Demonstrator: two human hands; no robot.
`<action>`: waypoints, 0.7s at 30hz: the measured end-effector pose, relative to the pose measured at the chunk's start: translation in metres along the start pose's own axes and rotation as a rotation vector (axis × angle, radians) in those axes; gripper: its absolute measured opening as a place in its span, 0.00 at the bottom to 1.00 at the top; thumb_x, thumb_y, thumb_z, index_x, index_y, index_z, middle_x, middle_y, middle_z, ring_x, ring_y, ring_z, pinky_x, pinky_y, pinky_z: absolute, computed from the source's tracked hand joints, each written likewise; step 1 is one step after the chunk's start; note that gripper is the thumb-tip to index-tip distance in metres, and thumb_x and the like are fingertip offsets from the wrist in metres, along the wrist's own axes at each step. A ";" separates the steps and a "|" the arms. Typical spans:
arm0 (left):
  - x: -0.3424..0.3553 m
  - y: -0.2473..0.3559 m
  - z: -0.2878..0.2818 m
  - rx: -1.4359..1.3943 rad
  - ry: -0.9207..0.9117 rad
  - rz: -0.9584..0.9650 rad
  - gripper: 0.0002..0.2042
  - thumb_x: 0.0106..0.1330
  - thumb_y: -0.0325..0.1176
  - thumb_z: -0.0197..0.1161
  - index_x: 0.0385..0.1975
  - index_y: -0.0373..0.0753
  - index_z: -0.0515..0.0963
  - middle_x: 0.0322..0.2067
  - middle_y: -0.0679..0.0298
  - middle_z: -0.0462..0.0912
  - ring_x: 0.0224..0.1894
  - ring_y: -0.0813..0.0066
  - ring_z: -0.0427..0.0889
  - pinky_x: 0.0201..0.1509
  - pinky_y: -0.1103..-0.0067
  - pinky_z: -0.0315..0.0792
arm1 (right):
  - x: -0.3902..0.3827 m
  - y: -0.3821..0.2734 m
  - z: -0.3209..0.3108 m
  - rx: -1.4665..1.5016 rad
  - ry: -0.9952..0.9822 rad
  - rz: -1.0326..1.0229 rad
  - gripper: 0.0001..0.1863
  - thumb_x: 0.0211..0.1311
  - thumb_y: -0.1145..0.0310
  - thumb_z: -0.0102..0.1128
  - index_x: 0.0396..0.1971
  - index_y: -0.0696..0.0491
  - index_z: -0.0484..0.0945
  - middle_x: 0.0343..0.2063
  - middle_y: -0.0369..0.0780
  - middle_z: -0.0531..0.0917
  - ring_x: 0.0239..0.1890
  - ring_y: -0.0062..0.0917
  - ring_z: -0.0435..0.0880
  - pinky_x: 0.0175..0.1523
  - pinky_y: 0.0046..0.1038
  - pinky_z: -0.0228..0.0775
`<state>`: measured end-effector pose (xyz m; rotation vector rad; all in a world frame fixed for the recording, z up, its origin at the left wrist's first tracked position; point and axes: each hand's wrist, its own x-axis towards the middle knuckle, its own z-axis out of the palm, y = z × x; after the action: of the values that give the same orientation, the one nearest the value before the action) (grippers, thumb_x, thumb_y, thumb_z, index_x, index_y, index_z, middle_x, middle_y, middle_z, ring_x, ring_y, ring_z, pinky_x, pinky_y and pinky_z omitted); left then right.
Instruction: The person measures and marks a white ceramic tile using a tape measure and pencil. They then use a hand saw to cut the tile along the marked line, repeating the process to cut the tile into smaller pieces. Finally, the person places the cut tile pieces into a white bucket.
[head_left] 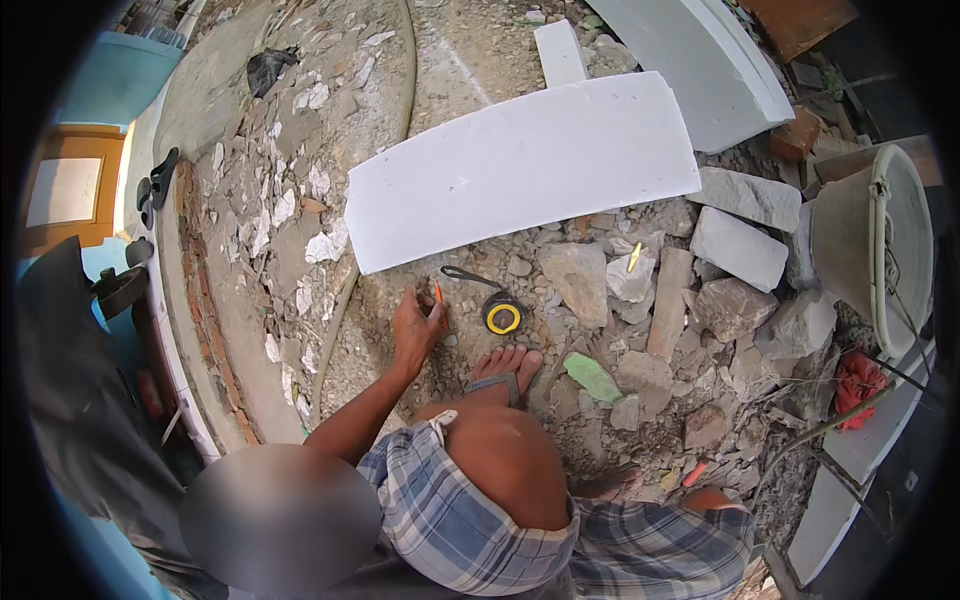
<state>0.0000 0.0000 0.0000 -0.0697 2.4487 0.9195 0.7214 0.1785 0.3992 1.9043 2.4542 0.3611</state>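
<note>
near side of the white slab (525, 165): the left hand (416, 332) pinches an orange stick (438, 292), fingertips nearly together, presumably for control; a tape measure (503, 314) lies handily beside. right hand unseen; cannot tell its fingers.

**Rubbly ground (345, 140) carries a crowd!**

And look at this spread! A long white slab (520, 165) stretches across the middle, a black-and-yellow tape measure (503, 314) lying near its lower edge, strap out. Left of that, a hose (409, 60) snakes along, partly hidden by the slab, pale flakes (325, 246) scattered beside it. Over right, whitish blocks (738, 248) and rough stones (576, 280) jostle, a green fragment (591, 377) nearby!
</note>
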 end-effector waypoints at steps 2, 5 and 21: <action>-0.025 0.009 0.012 0.107 0.122 0.163 0.25 0.61 0.36 0.76 0.56 0.37 0.76 0.56 0.48 0.77 0.58 0.53 0.76 0.57 0.55 0.68 | 0.050 -0.052 -0.031 -0.019 0.112 -0.152 0.27 0.62 0.47 0.69 0.18 0.53 0.71 0.16 0.43 0.71 0.19 0.40 0.72 0.25 0.45 0.60; -0.012 0.041 -0.014 0.376 -0.111 0.619 0.28 0.61 0.42 0.75 0.60 0.39 0.76 0.62 0.47 0.73 0.67 0.46 0.69 0.67 0.50 0.63 | 0.093 -0.142 -0.068 -0.097 0.100 -0.269 0.25 0.65 0.50 0.63 0.18 0.53 0.69 0.16 0.42 0.71 0.19 0.42 0.71 0.25 0.45 0.59; 0.007 0.030 0.031 0.591 -0.429 0.887 0.29 0.61 0.38 0.72 0.65 0.48 0.75 0.63 0.54 0.75 0.77 0.47 0.60 0.77 0.33 0.38 | 0.248 -0.460 0.128 1.156 -0.575 -0.221 0.22 0.70 0.52 0.62 0.32 0.58 0.73 0.24 0.38 0.78 0.25 0.18 0.76 0.34 0.26 0.73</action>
<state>0.0010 0.0434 -0.0057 1.3467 2.1915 0.3957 0.2374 0.3315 0.2188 1.4670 2.5023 -1.6580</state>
